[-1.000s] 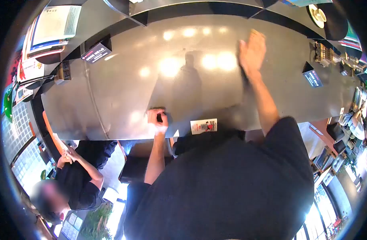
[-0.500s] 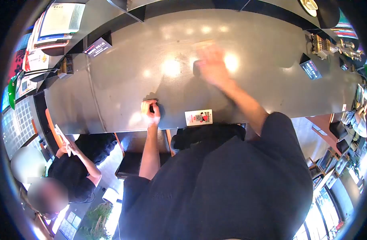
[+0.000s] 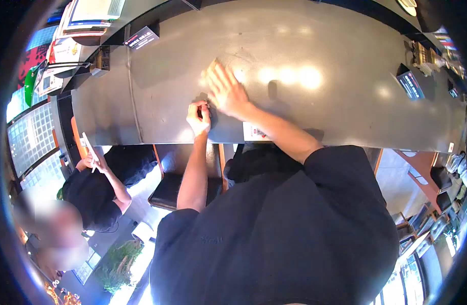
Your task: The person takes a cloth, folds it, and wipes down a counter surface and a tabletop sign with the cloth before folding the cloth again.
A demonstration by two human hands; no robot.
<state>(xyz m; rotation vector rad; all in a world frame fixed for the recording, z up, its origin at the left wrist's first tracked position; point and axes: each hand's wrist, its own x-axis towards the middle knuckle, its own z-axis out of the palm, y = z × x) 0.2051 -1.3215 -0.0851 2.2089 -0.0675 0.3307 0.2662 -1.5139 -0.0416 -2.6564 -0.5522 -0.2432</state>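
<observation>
My left hand (image 3: 199, 117) rests on the grey tabletop (image 3: 167, 76) near its front edge. Its fingers curl toward the thumb in a loose fist, with a dark gap and nothing visible inside. Just beside and beyond it, my right hand (image 3: 227, 92) is stretched over the tabletop, palm down with fingers extended and holding nothing. Whether the palm touches the surface I cannot tell. Partly hidden under my right forearm, a white card (image 3: 251, 133) with a printed code lies at the table's front edge.
Small dark signs stand at the left (image 3: 141, 38) and right (image 3: 410, 84) of the table. Books (image 3: 93, 20) are stacked at the far left. A brass-coloured ornament (image 3: 424, 58) stands far right. Another person (image 3: 93, 190) sits at my left, holding a flat, light-coloured object (image 3: 91, 152).
My right hand has swept left across the tabletop and nearer to me, close to my left hand. The view has shifted, and my right forearm now covers part of the card.
</observation>
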